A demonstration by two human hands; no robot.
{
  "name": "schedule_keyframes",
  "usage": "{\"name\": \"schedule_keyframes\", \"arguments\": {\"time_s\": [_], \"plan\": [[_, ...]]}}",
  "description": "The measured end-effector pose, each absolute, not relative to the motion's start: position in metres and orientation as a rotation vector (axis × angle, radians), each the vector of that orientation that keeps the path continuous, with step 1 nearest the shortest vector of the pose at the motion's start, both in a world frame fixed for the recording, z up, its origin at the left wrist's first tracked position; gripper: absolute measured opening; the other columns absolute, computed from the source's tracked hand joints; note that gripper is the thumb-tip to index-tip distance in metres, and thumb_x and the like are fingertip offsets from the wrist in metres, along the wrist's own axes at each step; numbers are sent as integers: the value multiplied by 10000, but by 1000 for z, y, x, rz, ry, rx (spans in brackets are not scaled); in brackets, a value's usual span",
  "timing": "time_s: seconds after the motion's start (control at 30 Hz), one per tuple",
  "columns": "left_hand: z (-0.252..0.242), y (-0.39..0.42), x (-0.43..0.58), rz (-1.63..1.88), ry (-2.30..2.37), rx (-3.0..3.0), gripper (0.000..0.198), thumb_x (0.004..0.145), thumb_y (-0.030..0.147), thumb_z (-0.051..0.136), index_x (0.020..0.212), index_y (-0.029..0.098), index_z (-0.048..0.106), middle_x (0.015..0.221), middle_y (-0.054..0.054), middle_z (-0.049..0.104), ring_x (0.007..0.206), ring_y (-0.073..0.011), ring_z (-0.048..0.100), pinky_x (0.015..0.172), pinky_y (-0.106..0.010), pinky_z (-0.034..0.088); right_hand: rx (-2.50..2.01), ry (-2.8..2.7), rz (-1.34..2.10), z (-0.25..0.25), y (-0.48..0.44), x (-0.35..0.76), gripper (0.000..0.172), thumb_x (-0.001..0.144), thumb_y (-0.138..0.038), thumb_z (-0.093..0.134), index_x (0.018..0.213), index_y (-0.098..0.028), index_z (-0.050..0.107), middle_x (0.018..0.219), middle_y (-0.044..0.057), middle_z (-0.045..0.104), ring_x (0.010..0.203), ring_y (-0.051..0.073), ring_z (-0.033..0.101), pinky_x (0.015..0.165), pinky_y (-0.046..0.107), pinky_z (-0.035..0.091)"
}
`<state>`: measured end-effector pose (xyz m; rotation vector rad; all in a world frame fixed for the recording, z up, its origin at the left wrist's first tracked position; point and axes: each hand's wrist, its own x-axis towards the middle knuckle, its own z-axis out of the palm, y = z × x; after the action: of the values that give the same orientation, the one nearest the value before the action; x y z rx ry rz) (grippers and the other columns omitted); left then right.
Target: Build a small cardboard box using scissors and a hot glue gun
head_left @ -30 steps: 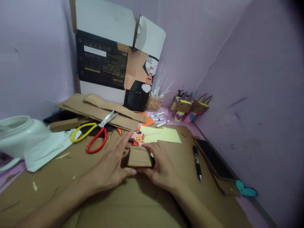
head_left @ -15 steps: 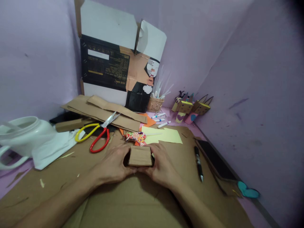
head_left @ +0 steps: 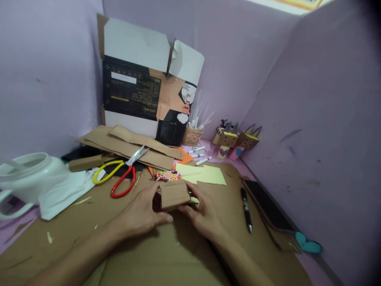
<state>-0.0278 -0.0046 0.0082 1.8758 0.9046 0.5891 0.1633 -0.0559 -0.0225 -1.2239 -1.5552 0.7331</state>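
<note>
A small brown cardboard box (head_left: 175, 194) is held up between both hands over the cardboard sheet. My left hand (head_left: 144, 208) wraps round its left side, the thumb stretched along below the front edge. On the other side my right hand (head_left: 204, 210) grips the box, thumb at its lower right corner and fingers behind. Just beyond the box lies a flower-patterned object (head_left: 169, 175), its lower part hidden. Yellow paper (head_left: 212, 175) lies behind my right hand. Scissors (head_left: 129, 163) with one yellow and one red handle rest open beyond my left hand.
At left stands a white pot (head_left: 32, 171) beside a white cloth (head_left: 64, 194). Cardboard strips (head_left: 131, 145) lie at the back before an unfolded printed carton (head_left: 133, 87). To the right are a black pen (head_left: 246, 210), a phone (head_left: 269, 204) and cardboard figures (head_left: 228, 140).
The box has tilted and turned slightly, showing more of its top. My right hand has shifted its grip, and my left thumb has come away from the right one. The view has shifted a little.
</note>
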Motion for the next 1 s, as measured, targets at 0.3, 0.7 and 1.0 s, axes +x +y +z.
{"name": "schedule_keyframes", "arguments": {"time_s": [0.3,0.7,1.0], "plan": [[1,-15,-30,754,775,2205,437,861,287,504,1278,166,447,1203,-112,554,1082,-238,532,913,-336,459,-1068,-973,834,-27,-48,163,235,713,-223,693,918,-229,578,951,23,634,948,198,606,807,320,510],[-11,-30,-25,912,612,2444,508,856,76,391,1337,239,379,1244,-101,494,1161,-192,489,970,-306,440,-794,-891,1341,-14,-56,155,492,611,-264,793,1067,-204,618,1032,68,704,955,255,643,848,364,486],[-5,-17,-22,968,846,1584,522,788,356,609,1240,188,408,1157,-102,549,816,-164,601,699,-288,531,-702,-847,1522,-4,-58,153,464,672,-247,729,1116,-183,612,1144,93,664,1058,281,614,909,404,480]]}}
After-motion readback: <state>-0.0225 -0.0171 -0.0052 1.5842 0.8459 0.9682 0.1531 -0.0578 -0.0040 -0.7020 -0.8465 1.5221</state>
